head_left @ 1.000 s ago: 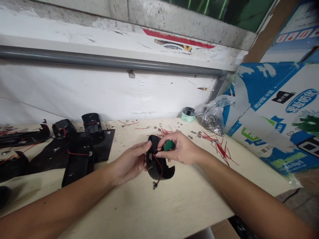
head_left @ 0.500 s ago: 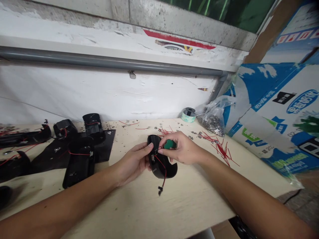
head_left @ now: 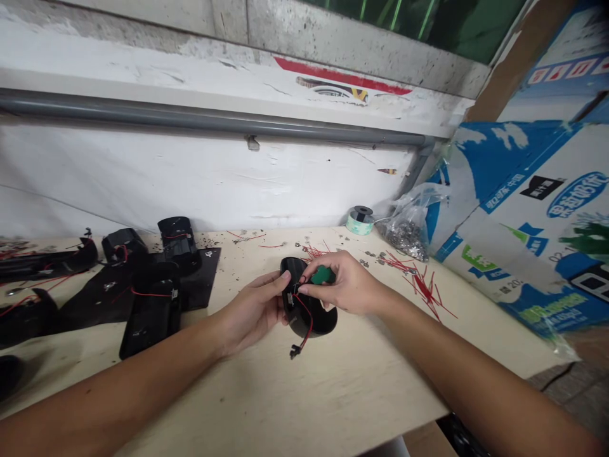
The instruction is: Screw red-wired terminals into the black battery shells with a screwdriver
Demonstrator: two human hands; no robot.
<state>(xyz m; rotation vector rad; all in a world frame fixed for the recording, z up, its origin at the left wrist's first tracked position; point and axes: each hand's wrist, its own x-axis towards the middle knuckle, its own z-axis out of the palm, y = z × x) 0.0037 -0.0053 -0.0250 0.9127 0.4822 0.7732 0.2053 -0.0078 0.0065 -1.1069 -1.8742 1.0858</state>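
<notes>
My left hand (head_left: 261,306) is closed round the left side of a curved black plastic housing (head_left: 304,322), its thumb on the upper edge. A red and black wire (head_left: 309,317) runs out of the housing and ends in a small black connector (head_left: 295,351) hanging over the near side. My right hand (head_left: 345,284) is closed, with thumb and forefinger pinched over the inside of the housing beside the wire. A green piece (head_left: 323,275) shows within its fingers; its kind cannot be made out. The fingertips hide what lies under them.
Several black housings with red wires, such as an open one (head_left: 151,311), lie at left on a dark mat (head_left: 202,285). Cut red wires (head_left: 425,285) and small metal bits lie at right, near a plastic bag of metal parts (head_left: 404,231) and a tape roll (head_left: 360,220).
The connector end of the wire has swung left and up, closer to the housing. My right fingertips have shifted slightly left, and the housing has turned a little.
</notes>
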